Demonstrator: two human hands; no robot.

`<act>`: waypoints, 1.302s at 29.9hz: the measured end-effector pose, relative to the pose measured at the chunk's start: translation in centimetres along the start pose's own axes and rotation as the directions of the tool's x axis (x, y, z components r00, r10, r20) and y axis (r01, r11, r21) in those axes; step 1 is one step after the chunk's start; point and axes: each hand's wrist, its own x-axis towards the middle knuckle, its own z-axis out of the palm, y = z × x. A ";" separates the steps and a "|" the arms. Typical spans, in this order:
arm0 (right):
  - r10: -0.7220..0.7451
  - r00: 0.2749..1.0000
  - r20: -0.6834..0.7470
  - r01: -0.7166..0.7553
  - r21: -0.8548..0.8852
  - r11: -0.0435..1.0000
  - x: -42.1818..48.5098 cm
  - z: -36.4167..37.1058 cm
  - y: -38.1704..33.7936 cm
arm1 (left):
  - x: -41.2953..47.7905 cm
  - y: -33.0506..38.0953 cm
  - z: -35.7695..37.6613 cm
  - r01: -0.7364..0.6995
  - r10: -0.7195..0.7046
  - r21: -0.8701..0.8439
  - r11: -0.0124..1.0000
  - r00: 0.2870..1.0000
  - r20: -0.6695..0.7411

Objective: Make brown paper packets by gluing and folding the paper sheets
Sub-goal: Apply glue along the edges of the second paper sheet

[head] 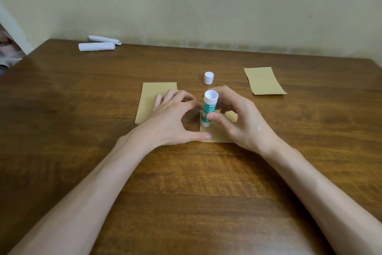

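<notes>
Dark wooden table against a pale greenish wall, as my head view shows it; at centre frame the right hand pinches a green-and-white glue stick between thumb and curled fingers, upright, its lower end down on a small brown paper sheet; the stick's upper end is white and round. Left of it the left hand lies spread and relaxed, gripping nothing; its thumb tip presses the sheet's lower left corner, and its fingers rest across the right part of a flat stack of brown paper sheets, just left of centre. I cannot tell whether the forefinger touches the stick. Just above the hands a white round cap stands alone on the wood; at upper right, well apart, lies a folded brown paper piece; at upper left, near the table's far edge, two white rolled papers lie side by side. Both bare forearms run in from the lower corners.
</notes>
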 end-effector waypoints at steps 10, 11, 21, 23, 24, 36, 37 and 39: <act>0.033 0.997 -0.075 -0.035 -0.029 0.999 -0.1 0.3 -0.7 | 0.0 -0.1 0.1 0.021 -0.021 0.001 1.000 1.000 0.004; 0.036 0.996 -0.079 -0.038 -0.028 0.999 -0.1 0.3 -0.7 | 0.0 0.0 0.1 0.022 -0.022 -0.003 1.000 1.000 0.002; 0.068 0.998 -0.017 -0.069 -0.067 0.995 0.1 0.4 -1.0 | 0.0 0.1 -0.1 0.047 -0.047 -0.005 0.999 0.998 0.031; 0.058 0.998 -0.039 -0.060 -0.063 0.996 0.1 0.4 -1.2 | 0.0 0.2 -0.2 0.047 -0.046 -0.007 0.999 0.998 0.041; 0.054 0.997 -0.056 -0.058 -0.056 0.997 0.1 0.5 -1.2 | 0.0 0.2 -0.3 0.049 -0.048 -0.008 0.999 0.998 0.049; 0.071 0.993 -0.094 -0.080 -0.100 0.992 0.3 1.0 -1.3 | 0.3 0.3 -0.5 0.080 -0.077 -0.051 0.995 0.995 0.066; 0.073 0.992 -0.099 -0.083 -0.102 0.991 0.4 1.0 -1.3 | 0.3 0.3 -0.5 0.081 -0.078 -0.050 0.995 0.995 0.070; 0.076 0.991 -0.111 -0.088 -0.110 0.990 0.6 1.1 -1.2 | 0.3 0.4 -0.6 0.084 -0.080 -0.046 0.995 0.994 0.074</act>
